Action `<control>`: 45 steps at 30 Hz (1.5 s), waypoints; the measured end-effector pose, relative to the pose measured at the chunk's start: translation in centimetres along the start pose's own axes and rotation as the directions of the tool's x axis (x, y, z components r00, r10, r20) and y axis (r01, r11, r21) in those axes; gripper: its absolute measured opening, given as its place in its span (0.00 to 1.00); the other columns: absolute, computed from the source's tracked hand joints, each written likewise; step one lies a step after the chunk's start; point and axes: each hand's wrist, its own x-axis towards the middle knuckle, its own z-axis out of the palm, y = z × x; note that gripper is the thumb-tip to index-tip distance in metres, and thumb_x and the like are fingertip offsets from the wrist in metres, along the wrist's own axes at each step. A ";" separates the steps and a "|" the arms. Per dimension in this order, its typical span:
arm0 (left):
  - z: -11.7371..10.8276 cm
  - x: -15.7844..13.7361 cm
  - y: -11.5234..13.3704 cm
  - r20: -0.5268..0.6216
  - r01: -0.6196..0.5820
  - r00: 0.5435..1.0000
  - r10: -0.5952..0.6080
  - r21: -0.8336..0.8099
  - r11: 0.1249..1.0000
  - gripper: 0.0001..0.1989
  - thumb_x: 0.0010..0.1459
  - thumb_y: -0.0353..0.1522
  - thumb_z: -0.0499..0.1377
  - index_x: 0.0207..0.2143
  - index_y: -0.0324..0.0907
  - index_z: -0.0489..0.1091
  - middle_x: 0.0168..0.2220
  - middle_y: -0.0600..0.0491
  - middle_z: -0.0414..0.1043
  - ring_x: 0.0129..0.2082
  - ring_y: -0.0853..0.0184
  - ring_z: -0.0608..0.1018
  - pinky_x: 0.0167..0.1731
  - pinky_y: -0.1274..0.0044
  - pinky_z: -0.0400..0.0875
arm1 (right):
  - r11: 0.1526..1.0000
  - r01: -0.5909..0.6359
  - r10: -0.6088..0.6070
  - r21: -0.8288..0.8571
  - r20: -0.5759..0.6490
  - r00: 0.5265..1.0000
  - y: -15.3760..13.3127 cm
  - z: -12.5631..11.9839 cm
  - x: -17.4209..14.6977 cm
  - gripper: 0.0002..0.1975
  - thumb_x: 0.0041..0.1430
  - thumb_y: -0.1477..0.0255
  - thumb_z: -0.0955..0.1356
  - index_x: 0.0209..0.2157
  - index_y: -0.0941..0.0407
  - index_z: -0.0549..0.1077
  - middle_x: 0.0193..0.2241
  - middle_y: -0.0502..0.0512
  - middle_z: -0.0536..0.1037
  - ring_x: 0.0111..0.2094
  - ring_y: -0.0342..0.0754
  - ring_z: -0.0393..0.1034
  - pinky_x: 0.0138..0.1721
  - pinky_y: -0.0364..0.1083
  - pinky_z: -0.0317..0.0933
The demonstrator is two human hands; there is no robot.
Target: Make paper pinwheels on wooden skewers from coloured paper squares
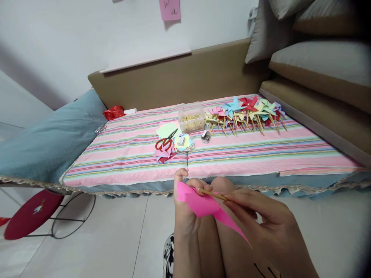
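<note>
Above my lap, my left hand (187, 216) holds a bright pink paper pinwheel (203, 204), with its fingers partly behind the paper. My right hand (257, 216) pinches a thin wooden stick (216, 195). The stick's far end lies at the pinwheel, by the left fingertips; whether it is fastened there I cannot tell. On the striped cloth ahead are orange-handled scissors (166, 142), pink and lilac paper pinwheel heads (162, 153), a pad of coloured paper (187, 144) with a small white box (181, 141) on it, and a small open box (206, 137).
A clear plastic box (191, 110) of wooden sticks stands mid-bed. Many finished pinwheels (246, 110) lie to its right. A red plastic bag (114, 112) is at the back left, cushions (321, 63) at the right. A red round stool (34, 214) stands on the floor.
</note>
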 end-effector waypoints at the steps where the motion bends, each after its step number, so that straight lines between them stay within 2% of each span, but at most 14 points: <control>1: 0.0 0.0 0.0 -0.010 0.001 1.000 -0.001 0.003 1.000 0.17 0.47 0.35 0.68 0.36 0.47 0.63 0.19 0.64 0.69 0.25 0.76 0.75 0.31 0.82 0.71 | 1.000 -0.009 0.009 0.002 -0.008 1.000 0.1 0.0 0.0 0.11 0.56 0.79 0.69 0.37 0.49 0.78 0.30 0.48 0.78 0.28 0.40 0.70 0.25 0.38 0.64; 9: 0.2 -0.1 0.5 -0.036 0.021 0.999 -0.019 0.041 0.999 0.18 0.46 0.35 0.68 0.36 0.47 0.62 0.19 0.64 0.69 0.25 0.75 0.77 0.31 0.82 0.71 | 1.000 0.029 -0.029 -0.002 0.013 1.000 0.6 0.0 0.3 0.14 0.54 0.80 0.70 0.39 0.48 0.78 0.33 0.48 0.80 0.34 0.43 0.74 0.33 0.40 0.69; 15: -0.4 0.1 0.2 -0.041 0.039 0.998 -0.037 0.051 0.998 0.20 0.46 0.34 0.69 0.37 0.47 0.61 0.19 0.65 0.68 0.25 0.74 0.78 0.30 0.82 0.71 | 1.000 -0.027 0.027 -0.001 -0.059 0.998 0.2 0.6 0.2 0.13 0.54 0.80 0.70 0.36 0.48 0.79 0.30 0.47 0.80 0.28 0.41 0.72 0.27 0.38 0.68; 21: -1.1 0.2 -0.2 -0.070 0.022 0.997 -0.017 0.081 0.996 0.24 0.44 0.32 0.69 0.39 0.48 0.60 0.19 0.65 0.65 0.24 0.73 0.75 0.34 0.76 0.72 | 0.998 -0.040 0.043 0.039 -0.095 0.995 0.1 0.8 0.4 0.13 0.53 0.81 0.70 0.35 0.48 0.79 0.31 0.49 0.80 0.30 0.43 0.74 0.28 0.40 0.69; 24: -1.1 0.1 -0.1 -0.073 0.019 0.997 -0.013 0.077 0.997 0.25 0.43 0.32 0.69 0.39 0.48 0.59 0.19 0.65 0.65 0.24 0.74 0.74 0.36 0.75 0.71 | 0.999 -0.027 0.030 0.045 -0.074 0.997 0.3 0.8 0.5 0.14 0.53 0.82 0.70 0.36 0.48 0.79 0.31 0.50 0.81 0.31 0.45 0.74 0.30 0.42 0.71; 30: -1.0 0.0 0.2 -0.051 0.052 0.998 -0.046 0.116 0.992 0.24 0.45 0.35 0.69 0.39 0.48 0.58 0.20 0.66 0.68 0.25 0.73 0.76 0.36 0.76 0.70 | 0.995 -0.020 0.029 0.099 -0.091 0.995 0.3 1.0 0.4 0.16 0.52 0.83 0.70 0.35 0.47 0.80 0.31 0.49 0.81 0.31 0.46 0.75 0.30 0.44 0.72; 37: -0.9 0.0 0.2 -0.031 0.035 0.999 -0.031 0.135 0.990 0.26 0.44 0.33 0.70 0.39 0.48 0.57 0.20 0.66 0.69 0.26 0.73 0.77 0.37 0.77 0.70 | 0.996 0.011 -0.005 0.084 -0.065 0.998 0.1 0.7 0.7 0.17 0.50 0.84 0.70 0.35 0.47 0.80 0.30 0.48 0.81 0.30 0.45 0.76 0.32 0.43 0.73; 42: -0.8 0.1 0.2 -0.006 0.027 1.000 -0.026 0.129 0.991 0.25 0.44 0.33 0.69 0.39 0.49 0.57 0.20 0.67 0.69 0.26 0.74 0.78 0.37 0.78 0.71 | 0.992 -0.049 0.063 0.116 -0.117 0.991 -0.1 0.9 0.5 0.14 0.52 0.82 0.70 0.34 0.49 0.80 0.30 0.50 0.81 0.30 0.46 0.76 0.31 0.44 0.73; 45: -0.8 0.1 0.3 -0.023 0.030 0.999 -0.027 0.146 0.989 0.25 0.43 0.33 0.70 0.38 0.48 0.57 0.19 0.67 0.67 0.25 0.73 0.77 0.35 0.77 0.71 | 0.994 -0.026 0.039 0.109 -0.118 0.992 -0.2 1.0 0.5 0.14 0.50 0.83 0.71 0.34 0.49 0.80 0.29 0.50 0.81 0.29 0.46 0.76 0.29 0.44 0.73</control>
